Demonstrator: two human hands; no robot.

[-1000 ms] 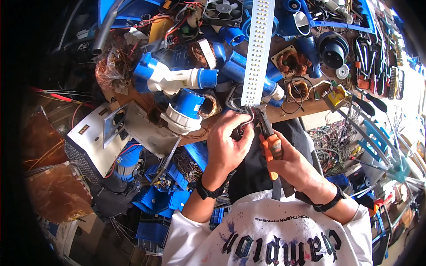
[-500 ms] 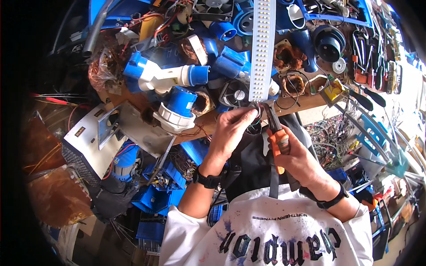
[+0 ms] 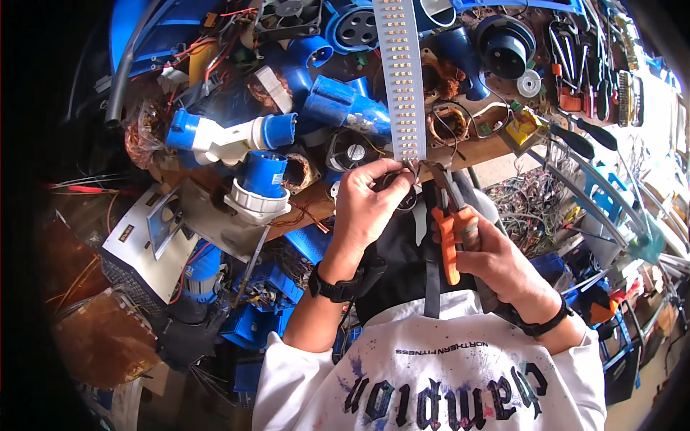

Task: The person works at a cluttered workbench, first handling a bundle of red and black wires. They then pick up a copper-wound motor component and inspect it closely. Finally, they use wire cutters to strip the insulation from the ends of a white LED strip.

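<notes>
A long white LED strip board (image 3: pixel 400 86), lined with rows of small yellowish chips, reaches from the far edge down to my hands. At its near end, my left hand (image 3: pixel 365 205) is closed, thumb and forefinger pinching a thin wire. A dark loop of cable (image 3: pixel 407 201) hangs just beneath those fingers. My right hand (image 3: pixel 499 262) grips pliers with orange handles (image 3: pixel 447 241). Their jaws point away from me, right beside the board's near end; whether they touch the wire I cannot tell.
Blue and white industrial plugs (image 3: pixel 233 140), a small fan (image 3: pixel 353 152) and copper coils (image 3: pixel 447 123) crowd the bench. Hand tools (image 3: pixel 586 68) lie at the far right. Tangled wires (image 3: pixel 535 208) sit beyond my right arm, and blue bins (image 3: pixel 266 291) stand below at the left.
The whole view has shifted, so the bench things appear farther left and higher. The pliers' handles look slightly wider apart. My left hand keeps its pinch by the board's end.
</notes>
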